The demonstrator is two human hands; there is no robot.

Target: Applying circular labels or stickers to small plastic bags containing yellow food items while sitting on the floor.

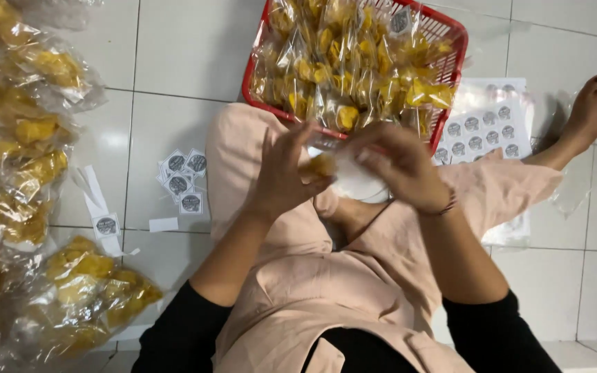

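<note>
Item: clear plastic snack bag (345, 173), holding yellow chips, with a white patch facing up. Location: held over the lap of a person seated on the tiled floor (174, 55), directly between both hands and touching each. Long axis: roughly left to right, from one hand to the other; blur hides its exact outline.

Left hand (286, 173): fingers spread and half open, fingertips against the bag's left end, where a yellow chip shows.

Right hand (399, 166): curled over the bag's right side and top, fingers bent down onto it in a light grip. It covers more of the bag than the left.

Nearby: red plastic basket (454, 31) full of similar chip bags, just ahead of the hands, against the knee. Sheet of round grey stickers (481, 128) on the floor right of the basket. Cut sticker squares (182, 181) on the floor left of the knee. More filled bags (29, 173) heaped at far left.
</note>
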